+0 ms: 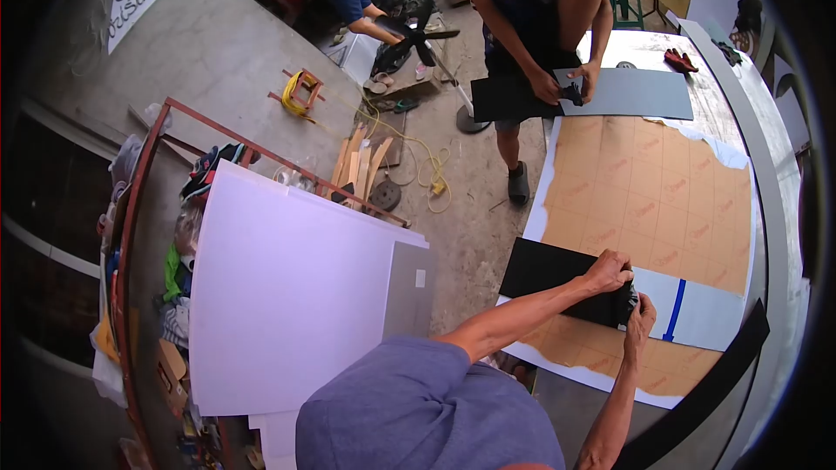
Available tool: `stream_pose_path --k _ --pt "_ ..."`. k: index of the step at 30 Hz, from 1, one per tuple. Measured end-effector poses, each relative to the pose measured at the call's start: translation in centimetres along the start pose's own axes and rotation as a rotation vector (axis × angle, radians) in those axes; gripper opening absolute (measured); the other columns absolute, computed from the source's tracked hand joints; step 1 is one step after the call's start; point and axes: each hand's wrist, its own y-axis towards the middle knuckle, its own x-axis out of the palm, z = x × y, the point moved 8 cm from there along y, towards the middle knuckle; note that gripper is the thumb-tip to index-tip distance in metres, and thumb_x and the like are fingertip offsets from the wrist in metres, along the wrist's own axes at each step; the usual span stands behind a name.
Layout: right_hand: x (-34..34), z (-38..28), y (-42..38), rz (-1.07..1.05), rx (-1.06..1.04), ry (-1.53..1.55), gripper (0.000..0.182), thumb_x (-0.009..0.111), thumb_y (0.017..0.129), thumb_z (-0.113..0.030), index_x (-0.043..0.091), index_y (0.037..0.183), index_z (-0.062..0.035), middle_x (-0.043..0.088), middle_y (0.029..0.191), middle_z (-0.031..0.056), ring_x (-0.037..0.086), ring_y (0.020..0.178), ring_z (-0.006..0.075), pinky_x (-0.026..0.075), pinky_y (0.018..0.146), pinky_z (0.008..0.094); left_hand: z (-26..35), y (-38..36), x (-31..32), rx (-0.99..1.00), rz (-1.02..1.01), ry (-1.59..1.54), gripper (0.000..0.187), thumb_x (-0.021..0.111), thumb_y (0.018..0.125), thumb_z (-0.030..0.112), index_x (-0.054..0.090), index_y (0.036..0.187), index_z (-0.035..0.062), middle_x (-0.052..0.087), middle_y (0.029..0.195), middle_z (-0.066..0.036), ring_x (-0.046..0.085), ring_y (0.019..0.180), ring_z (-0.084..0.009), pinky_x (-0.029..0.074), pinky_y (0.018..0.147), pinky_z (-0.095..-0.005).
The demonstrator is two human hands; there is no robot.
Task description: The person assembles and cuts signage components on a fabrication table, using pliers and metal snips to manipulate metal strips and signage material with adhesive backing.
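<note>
A long panel (653,294) lies on brown-paper-covered sheeting, black on its left part and pale on its right, with a blue strip (674,309) across the pale part. Where black meets pale, dark crumpled film (629,299) is bunched up. My left hand (611,271) pinches this film at its far end, fingers closed. Closer to me, my right hand (641,317) is closed on the film's other end. Parts of the fingers on both hands are hidden.
Across the table, a co-worker bends over a similar black-and-grey panel (640,94), both hands on dark film. White sheets (296,296) lie on a red metal frame (148,148) at left. A black fan (422,35), yellow cord (435,170) and wood pieces (361,165) occupy the floor.
</note>
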Motion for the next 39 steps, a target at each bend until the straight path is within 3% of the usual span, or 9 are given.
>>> stream_pose_path --k 5,11,14,18,19,21,25,30,39 --pt "-1.9 -0.5 -1.4 -0.002 0.11 0.308 0.05 0.059 0.102 -0.042 0.066 0.12 0.0046 0.064 0.105 0.0085 0.057 0.089 0.016 0.046 0.074 0.0319 -0.9 1.0 1.0 -0.061 0.039 -0.011 0.024 0.078 0.074 0.019 0.073 0.081 -0.0033 0.072 0.075 -0.019 0.073 0.071 -0.0286 0.057 0.068 -0.0382" --pt "-0.2 -3.5 -0.7 -0.127 -0.068 -0.603 0.043 0.064 0.099 -0.026 0.062 0.126 0.007 0.066 0.107 0.0212 0.063 0.093 0.0293 0.05 0.079 0.0396 0.0 1.3 2.2 -0.091 -0.02 -0.039 0.021 0.076 0.068 0.02 0.075 0.076 0.0 0.072 0.073 -0.019 0.072 0.067 -0.0307 0.057 0.065 -0.0389" --pt "-0.4 -1.6 0.5 0.145 -0.396 -0.479 0.034 0.063 0.098 -0.016 0.064 0.123 0.0065 0.066 0.099 0.0228 0.064 0.087 0.0352 0.05 0.08 0.0423 1.1 0.6 1.8 -0.13 -0.055 0.013 0.02 0.077 0.066 0.019 0.075 0.071 0.0008 0.071 0.068 -0.017 0.072 0.065 -0.0298 0.057 0.065 -0.0393" --pt "-0.4 -2.0 1.8 0.017 -0.071 -0.428 0.019 0.057 0.093 -0.001 0.063 0.109 0.0071 0.066 0.095 0.0226 0.062 0.083 0.0337 0.049 0.077 0.0418 -1.0 -2.0 2.3 0.184 0.072 0.226 0.075 0.08 0.067 0.018 0.057 0.133 -0.0071 0.061 0.13 -0.031 0.06 0.124 -0.04 0.048 0.103 -0.0441" --pt "-0.8 -1.0 2.2 0.038 -0.025 -0.35 0.019 0.055 0.093 0.001 0.063 0.109 0.007 0.067 0.095 0.0219 0.062 0.084 0.032 0.049 0.078 0.0409 -1.8 -2.7 3.4 0.128 -0.15 0.456 0.11 0.084 0.065 0.02 0.025 0.153 -0.0109 0.029 0.158 -0.033 0.027 0.148 -0.049 0.029 0.119 -0.0544" --pt "-1.4 1.1 2.4 0.059 0.01 -0.203 0.019 0.051 0.093 0.003 0.062 0.109 0.0068 0.067 0.097 0.0208 0.061 0.086 0.0265 0.047 0.08 0.0384 -1.0 -5.0 3.4 0.016 -0.293 0.544 0.119 0.088 0.063 0.026 0.021 0.154 -0.0123 0.02 0.162 -0.033 0.017 0.15 -0.0518 0.023 0.12 -0.0599" --pt "0.2 1.4 2.1 0.082 0.041 -0.299 0.032 0.043 0.094 -0.007 0.053 0.123 0.0038 0.063 0.101 0.0302 0.061 0.096 0.0486 0.048 0.088 0.0485 -2.9 -6.3 5.3 0.013 -0.304 0.697 0.141 0.094 0.053 0.045 0.017 0.155 -0.013 0.01 0.165 -0.033 0.006 0.153 -0.0533 0.013 0.122 -0.0644" --pt "1.9 -3.5 -0.1 0.141 -0.184 -0.66 0.042 0.067 0.093 -0.033 0.053 0.114 0.0012 0.06 0.101 0.0262 0.062 0.099 0.0421 0.05 0.083 0.0515 -1.5 -6.1 4.6 0.011 -0.321 0.676 0.135 0.092 0.059 0.048 0.02 0.157 -0.0096 0.011 0.167 -0.028 0.007 0.153 -0.0513 0.014 0.122 -0.0638" --pt "-0.7 -2.3 1.3 0.036 -0.236 -0.768 0.016 0.058 0.098 -0.02 0.059 0.091 -0.0062 0.07 0.075 0.0157 0.068 0.065 0.0368 0.05 0.056 0.047 -1.3 -5.6 5.8 -0.097 -0.464 0.867 0.129 0.089 0.068 0.044 0.015 0.155 -0.0149 0.004 0.164 -0.036 -0.001 0.15 -0.0587 0.014 0.117 -0.0714"
